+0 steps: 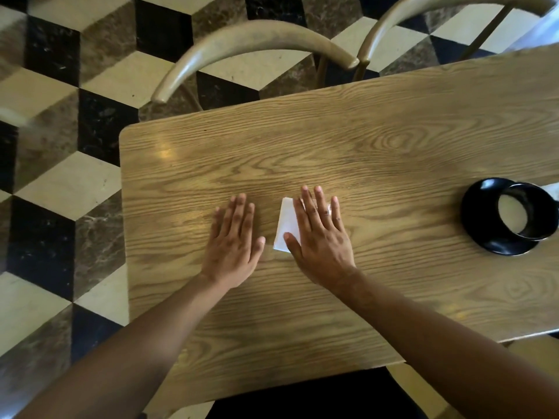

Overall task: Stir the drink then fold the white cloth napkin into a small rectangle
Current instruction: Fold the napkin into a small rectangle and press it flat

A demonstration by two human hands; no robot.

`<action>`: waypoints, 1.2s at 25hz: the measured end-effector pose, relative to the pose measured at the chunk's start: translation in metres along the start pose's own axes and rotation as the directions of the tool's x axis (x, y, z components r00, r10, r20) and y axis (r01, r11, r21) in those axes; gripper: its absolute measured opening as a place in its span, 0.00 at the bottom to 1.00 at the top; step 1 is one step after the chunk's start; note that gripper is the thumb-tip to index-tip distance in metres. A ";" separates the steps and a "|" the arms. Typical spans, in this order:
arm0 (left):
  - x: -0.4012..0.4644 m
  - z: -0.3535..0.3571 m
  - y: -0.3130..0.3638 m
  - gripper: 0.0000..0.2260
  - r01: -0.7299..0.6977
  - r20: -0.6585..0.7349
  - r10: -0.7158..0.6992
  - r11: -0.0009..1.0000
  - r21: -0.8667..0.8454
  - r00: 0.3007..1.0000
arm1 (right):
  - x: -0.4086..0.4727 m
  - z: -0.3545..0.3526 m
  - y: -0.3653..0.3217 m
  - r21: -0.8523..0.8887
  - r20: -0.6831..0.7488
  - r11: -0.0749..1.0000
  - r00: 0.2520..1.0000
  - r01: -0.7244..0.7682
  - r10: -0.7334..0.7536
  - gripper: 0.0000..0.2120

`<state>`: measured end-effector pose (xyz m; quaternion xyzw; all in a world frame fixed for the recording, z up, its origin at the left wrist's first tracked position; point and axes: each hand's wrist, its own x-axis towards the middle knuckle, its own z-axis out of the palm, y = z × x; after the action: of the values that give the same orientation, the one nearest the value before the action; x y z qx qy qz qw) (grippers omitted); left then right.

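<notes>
Your two bare forearms come in from the bottom edge and reach forward over the wooden table (378, 131). Your left hand (234, 241) lies palm-down and flat on the bare wood, fingers straight and close together, thumb out to the side; it grips nothing and sits just beside the napkin without touching it. Your right hand (320, 237) is likewise spread flat, palm-down, pressing on top of the white cloth napkin (286, 226); the fingers are extended and slightly fanned, none curled around the cloth. A ring shows on one finger of that hand.

Napkin condition: folded down to a small white rectangle, lying flat near the middle of the table. Only its left portion and a sliver between your fingers are visible; the rest is covered by your right hand, so the far edge cannot be checked.

Drink: a black cup (527, 211) holding a pale liquid stands on a black saucer (481, 219) at the right side of the table, well apart from both hands.

Beyond the far table edge, two curved wooden chair backs (257, 40) stand over a chequered floor (60, 146).
</notes>
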<state>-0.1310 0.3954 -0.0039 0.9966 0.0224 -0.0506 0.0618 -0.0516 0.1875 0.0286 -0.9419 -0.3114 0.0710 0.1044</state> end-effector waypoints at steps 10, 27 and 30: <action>-0.006 0.020 -0.016 0.35 0.145 -0.027 -0.145 0.989 0.007 0.989 | 0.038 0.030 -0.017 -0.026 0.104 0.998 0.993 -0.051 0.054 0.39; -0.005 0.004 -0.011 0.35 0.137 0.051 -0.135 0.990 -0.034 0.990 | 0.035 0.010 -0.017 0.136 0.067 0.990 0.998 -0.019 0.010 0.37; -0.003 -0.013 0.001 0.31 0.157 -0.039 -0.164 0.978 -0.139 0.986 | 0.021 -0.007 -0.012 0.322 -0.224 0.941 0.958 -0.102 0.180 0.28</action>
<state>-0.1328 0.3957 0.0099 0.9860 0.1076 -0.0288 0.1244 -0.0404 0.2081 0.0369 -0.9355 -0.2121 0.0066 0.2824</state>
